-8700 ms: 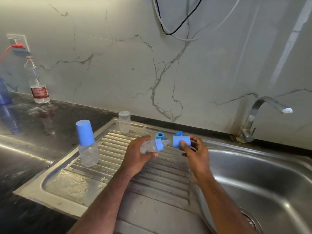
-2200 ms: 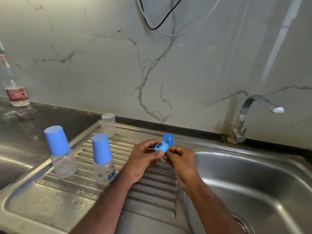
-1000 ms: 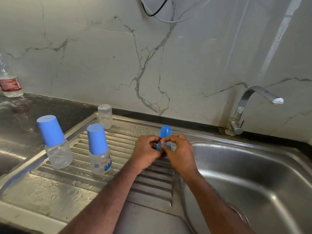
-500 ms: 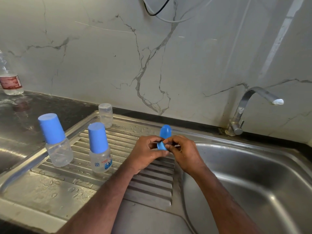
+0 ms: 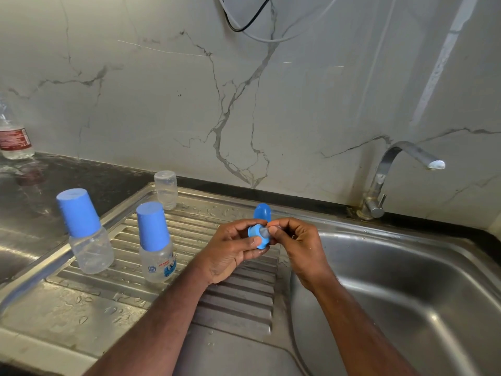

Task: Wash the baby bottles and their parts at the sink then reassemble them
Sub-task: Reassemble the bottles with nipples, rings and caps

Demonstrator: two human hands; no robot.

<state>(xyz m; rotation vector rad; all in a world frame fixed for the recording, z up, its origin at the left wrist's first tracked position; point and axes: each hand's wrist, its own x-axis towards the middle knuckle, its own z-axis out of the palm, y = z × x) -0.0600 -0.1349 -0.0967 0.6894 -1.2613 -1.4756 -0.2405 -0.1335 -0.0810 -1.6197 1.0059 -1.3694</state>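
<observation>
Left hand (image 5: 230,253) gripping blue ring (image 5: 256,237) — right hand (image 5: 295,245) pinching clear teat (image 5: 265,231) — above draining board (image 5: 108,302), near two capped bottles (image 5: 156,242).

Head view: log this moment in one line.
left hand grips blue collar ring | right hand pinches clear teat in it | two capped bottles on drainboard

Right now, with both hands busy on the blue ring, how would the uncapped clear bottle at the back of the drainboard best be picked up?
Take the uncapped clear bottle round its straight middle wall, coming from the front right, the side facing the hands. It seems to stand mouth-down with nothing close to it, so a sideways grip looks safest. The drainboard is wet, so the plastic may be slippery.
</observation>
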